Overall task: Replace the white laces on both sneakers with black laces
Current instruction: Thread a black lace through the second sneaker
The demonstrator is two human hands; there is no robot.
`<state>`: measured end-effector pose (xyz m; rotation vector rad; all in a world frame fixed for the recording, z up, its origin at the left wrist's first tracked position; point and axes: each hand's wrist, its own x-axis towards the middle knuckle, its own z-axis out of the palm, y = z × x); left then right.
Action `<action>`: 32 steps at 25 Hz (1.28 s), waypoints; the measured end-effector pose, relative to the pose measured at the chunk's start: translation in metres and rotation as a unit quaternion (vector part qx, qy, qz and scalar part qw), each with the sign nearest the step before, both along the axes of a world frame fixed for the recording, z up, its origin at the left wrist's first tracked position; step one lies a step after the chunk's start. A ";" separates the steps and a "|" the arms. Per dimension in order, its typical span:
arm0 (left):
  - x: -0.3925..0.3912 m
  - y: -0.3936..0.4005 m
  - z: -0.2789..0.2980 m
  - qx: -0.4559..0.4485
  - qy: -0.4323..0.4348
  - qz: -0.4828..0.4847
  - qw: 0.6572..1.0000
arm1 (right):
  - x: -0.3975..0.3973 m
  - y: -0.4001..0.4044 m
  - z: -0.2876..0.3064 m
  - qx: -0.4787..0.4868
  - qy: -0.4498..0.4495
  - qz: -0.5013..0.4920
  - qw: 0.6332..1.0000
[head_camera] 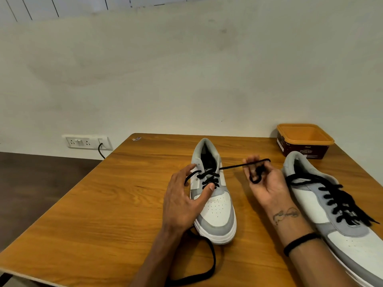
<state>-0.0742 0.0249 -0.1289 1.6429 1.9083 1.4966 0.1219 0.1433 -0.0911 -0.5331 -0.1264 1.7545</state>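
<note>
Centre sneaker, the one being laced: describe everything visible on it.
The white-and-grey low-top sneaker stands upright on the wooden table, toe toward the camera, with a perforated white toe box and white sole. A black lace crosses its eyelets. The left hand rests on its side, thumb on the lacing; the right hand pinches one lace end pulled taut. The other end trails by the toe.
</note>
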 end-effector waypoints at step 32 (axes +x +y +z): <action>0.006 -0.001 0.005 0.171 0.120 0.030 0.977 | -0.013 -0.018 -0.006 0.315 -0.577 -0.183 0.731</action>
